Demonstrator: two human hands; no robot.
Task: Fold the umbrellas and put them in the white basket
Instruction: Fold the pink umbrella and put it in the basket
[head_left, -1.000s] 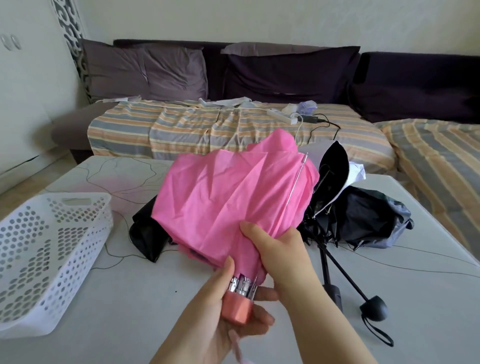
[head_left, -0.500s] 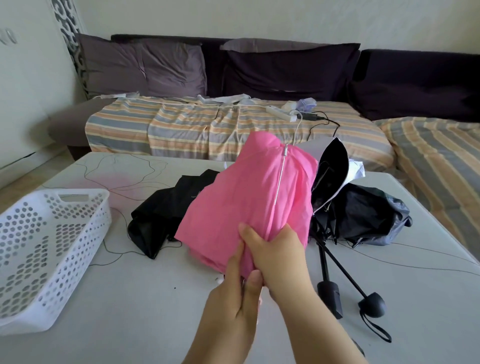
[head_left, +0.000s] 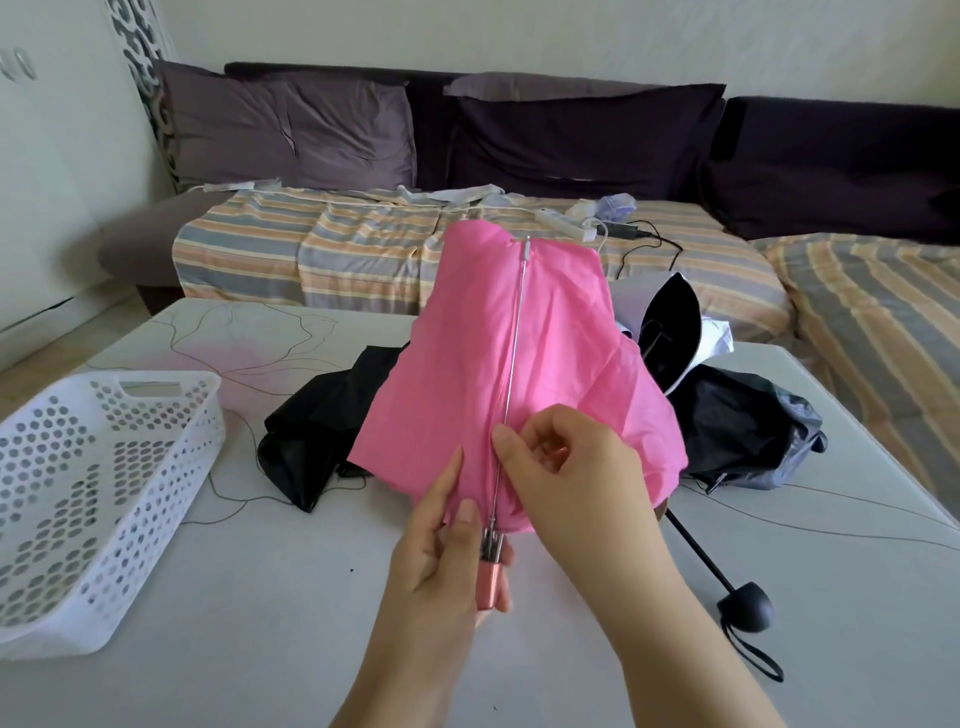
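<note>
Head view shows the left hand (head_left: 441, 561) curled round the pink handle (head_left: 491, 584) of the pink umbrella (head_left: 519, 374), while the right hand (head_left: 566, 467) pinches the canopy fabric beside a silver rib (head_left: 514, 374) that runs straight up between the two hands. Held above the near middle of the table (head_left: 260, 623), the umbrella's long axis points handle toward the person and tip away toward the sofa (head_left: 571, 140). Behind it black umbrellas (head_left: 737, 431) lie heaped toward the table's far right, partly hidden by the pink canopy, and the white basket (head_left: 93, 499) sits at the left edge.
</note>
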